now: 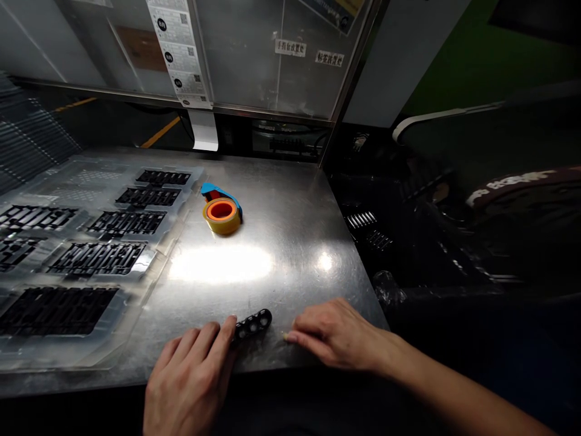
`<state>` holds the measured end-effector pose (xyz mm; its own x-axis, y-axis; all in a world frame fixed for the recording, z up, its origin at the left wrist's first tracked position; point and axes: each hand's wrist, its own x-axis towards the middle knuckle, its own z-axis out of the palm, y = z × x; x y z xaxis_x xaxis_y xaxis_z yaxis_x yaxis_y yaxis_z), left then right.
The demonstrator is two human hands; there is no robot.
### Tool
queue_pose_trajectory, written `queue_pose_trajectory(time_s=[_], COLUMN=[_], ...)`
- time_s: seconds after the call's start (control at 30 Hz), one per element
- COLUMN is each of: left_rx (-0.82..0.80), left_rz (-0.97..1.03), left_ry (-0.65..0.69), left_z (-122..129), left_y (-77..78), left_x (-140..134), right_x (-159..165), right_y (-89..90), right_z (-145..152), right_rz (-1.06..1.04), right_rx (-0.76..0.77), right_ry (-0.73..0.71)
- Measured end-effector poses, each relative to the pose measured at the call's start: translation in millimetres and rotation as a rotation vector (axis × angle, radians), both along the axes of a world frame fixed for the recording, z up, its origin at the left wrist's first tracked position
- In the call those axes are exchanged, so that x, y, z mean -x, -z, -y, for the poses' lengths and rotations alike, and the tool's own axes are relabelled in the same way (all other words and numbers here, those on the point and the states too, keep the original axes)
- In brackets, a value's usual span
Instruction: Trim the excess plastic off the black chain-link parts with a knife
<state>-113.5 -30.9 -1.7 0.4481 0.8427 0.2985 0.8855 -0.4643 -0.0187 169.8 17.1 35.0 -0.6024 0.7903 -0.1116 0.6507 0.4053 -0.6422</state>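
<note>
Left hand (190,378) flat, fingertips touching black perforated strip (252,325), right hand (338,339) loosely curled, empty, on steel table (281,230)

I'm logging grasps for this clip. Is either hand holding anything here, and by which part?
Nothing is lifted. The left hand rests its fingertips on the near end of the black perforated strip, which lies flat on the metal table; the right hand lies beside it, holding nothing.

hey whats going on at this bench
A person works at a steel table with bare hands. The left hand rests its fingertips on one end of a small black perforated part lying near the front edge. The right hand lies flat just beside the part's other end, not gripping it. To the left are clear trays filled with black parts, and a yellow tape roll in a blue dispenser sits further back.
</note>
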Motion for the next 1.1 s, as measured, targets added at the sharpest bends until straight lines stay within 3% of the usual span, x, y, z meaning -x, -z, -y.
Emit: queue_pose_trajectory(time_s=[0.17,0.27,0.4,0.5,0.6,0.67,0.73,0.83,0.93,1.1], left_rx=[-0.015,-0.028,-0.033,-0.031,-0.036,-0.03,-0.024,-0.021,0.017,0.159], left_rz=[-0.014,-0.025,-0.025,-0.02,-0.009,-0.007,-0.013,-0.018,0.031,0.299], left_ry=[0.004,0.003,0.01,0.008,-0.006,-0.012,-0.015,-0.026,-0.022,0.006], left_z=[-0.9,-1.0,-0.8,-0.5,-0.2,0.1,0.2,-0.4,-1.9,-1.8], left_y=[0.5,1.0,1.2,0.3,-1.2,-1.9,-2.1,-2.0,-1.9,-3.0], left_x=[-0.1,-0.1,0.8,0.1,-2.1,-3.4,-4.2,-4.2,-1.4,10.3], right_x=[14.3,31.4,50.9,55.8,52.1,47.2,42.2,36.9,33.4,26.7], right_y=[2.4,8.5,12.6,5.3,-7.8,-14.5,-15.9,-7.1,5.4,1.1], right_z=[11.5,8.5,-0.4,-9.9,-17.2,-18.9,-18.3,-14.8,-7.2,12.4], right_rz=[-0.406,-0.577,-0.438,-0.309,-0.307,-0.359,-0.495,-0.689,-0.697,-0.673], right_rx=[0.496,0.603,0.441,0.298,0.278,0.342,0.432,0.523,0.564,0.377], right_ry=[0.422,0.523,0.449,0.379,0.289,0.214,0.249,0.472,0.538,0.472])
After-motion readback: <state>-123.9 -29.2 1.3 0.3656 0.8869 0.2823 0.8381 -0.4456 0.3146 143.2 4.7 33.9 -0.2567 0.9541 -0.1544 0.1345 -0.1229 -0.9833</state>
